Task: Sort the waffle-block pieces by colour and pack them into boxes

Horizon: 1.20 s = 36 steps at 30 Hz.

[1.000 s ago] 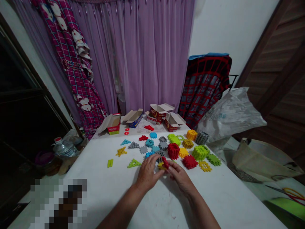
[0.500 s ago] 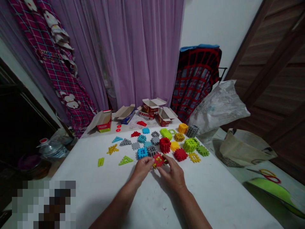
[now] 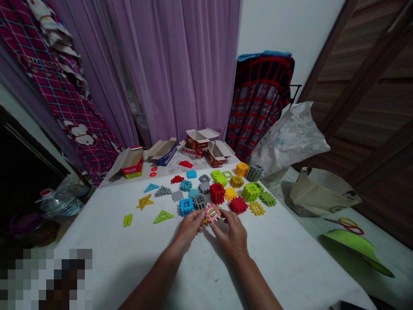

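Note:
Between my two hands is a red square interlocking building tile [image 3: 213, 206], tilted so that its face shines pinkish, with a window-like opening in it. My left hand [image 3: 189, 228] pinches its left edge; fingers of my right hand [image 3: 234, 232] close on its right edge. Bits of yellow and green show behind the tile, partly hidden by it and my fingers. Just beyond lie a blue stack of tiles [image 3: 186, 206], a grey stack [image 3: 200, 201], a dark red stack [image 3: 217, 193] and a red tile pile [image 3: 238, 205].
Left on the white table [image 3: 129, 267] lie green triangular pieces [image 3: 163, 216], yellow pieces [image 3: 144, 201] and green strips [image 3: 128, 220]. Green stacks [image 3: 251, 192] stand right. Opened boxes [image 3: 166, 153] line the back. Scissors [image 3: 350, 227] and a cloth bag [image 3: 322, 191] are beyond the right edge.
The red tile has tilted between my hands and now catches the light. My view has shifted slightly, so the table items appear further left.

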Tool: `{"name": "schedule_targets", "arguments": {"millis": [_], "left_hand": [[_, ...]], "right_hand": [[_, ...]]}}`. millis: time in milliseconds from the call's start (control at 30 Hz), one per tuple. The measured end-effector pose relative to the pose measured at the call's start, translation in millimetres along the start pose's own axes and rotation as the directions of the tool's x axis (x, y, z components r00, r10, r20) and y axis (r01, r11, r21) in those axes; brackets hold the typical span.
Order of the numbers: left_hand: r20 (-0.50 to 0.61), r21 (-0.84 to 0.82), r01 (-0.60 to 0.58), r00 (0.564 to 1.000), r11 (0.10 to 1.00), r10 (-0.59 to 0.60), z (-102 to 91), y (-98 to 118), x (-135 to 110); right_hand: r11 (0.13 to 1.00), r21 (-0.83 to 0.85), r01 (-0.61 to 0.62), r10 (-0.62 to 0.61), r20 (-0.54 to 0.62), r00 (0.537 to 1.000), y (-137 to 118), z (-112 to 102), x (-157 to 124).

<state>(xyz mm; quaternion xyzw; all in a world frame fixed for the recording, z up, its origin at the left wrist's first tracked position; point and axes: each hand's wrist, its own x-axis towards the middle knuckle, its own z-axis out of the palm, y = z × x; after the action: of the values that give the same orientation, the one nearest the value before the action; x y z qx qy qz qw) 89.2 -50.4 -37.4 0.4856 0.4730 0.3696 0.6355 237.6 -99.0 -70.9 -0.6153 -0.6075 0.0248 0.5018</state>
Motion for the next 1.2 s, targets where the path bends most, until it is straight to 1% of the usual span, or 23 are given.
{"name": "schedule_targets", "arguments": {"millis": [133,267,333,400,467,567,667,767,833,967,1200], "left_hand": [[-0.001,0.002,-0.005,1.000,1.000,0.005,-0.5,-1,1],[0.022,0.008,-0.022,1.000,1.000,0.022,0.2,-2,2],[0.021,0.036,-0.057,0.998,0.998,0.056,-1.0,-1,0],[-0.026,0.087,-0.119,0.992,0.989,0.121,-5.4,1,-2],[-0.121,0.146,-0.201,0.968,0.969,0.219,-14.1,4,-5],[-0.268,0.195,-0.317,0.893,0.928,0.361,-34.0,10,-9],[-0.361,0.197,-0.379,0.830,0.904,0.426,-55.2,17,-9],[-0.422,0.202,-0.389,0.794,0.899,0.438,-71.2,17,-9],[-0.442,0.205,-0.381,0.786,0.901,0.433,-78.0,13,-8],[-0.446,0.186,-0.364,0.796,0.913,0.408,-86.9,2,-7],[-0.480,0.179,-0.327,0.794,0.928,0.372,-98.4,-11,-3]], "right_hand": [[1.000,0.005,-0.005,0.005,-0.015,1.000,-3,3,-1],[1.000,0.007,-0.027,0.028,-0.051,0.998,-3,4,-2],[0.999,0.000,-0.045,0.045,-0.080,0.996,0,3,2],[0.998,-0.019,-0.059,0.056,-0.115,0.992,4,1,12],[0.997,-0.056,-0.059,0.050,-0.153,0.987,8,1,25],[0.988,-0.148,-0.044,0.013,-0.208,0.978,14,4,47],[0.971,-0.234,-0.041,-0.013,-0.226,0.974,18,12,63],[0.958,-0.283,-0.055,-0.004,-0.206,0.978,20,20,69],[0.950,-0.304,-0.072,0.012,-0.196,0.980,21,23,71],[0.936,-0.338,-0.100,0.039,-0.182,0.983,23,25,73],[0.929,-0.353,-0.108,0.052,-0.164,0.985,25,23,76]]}}
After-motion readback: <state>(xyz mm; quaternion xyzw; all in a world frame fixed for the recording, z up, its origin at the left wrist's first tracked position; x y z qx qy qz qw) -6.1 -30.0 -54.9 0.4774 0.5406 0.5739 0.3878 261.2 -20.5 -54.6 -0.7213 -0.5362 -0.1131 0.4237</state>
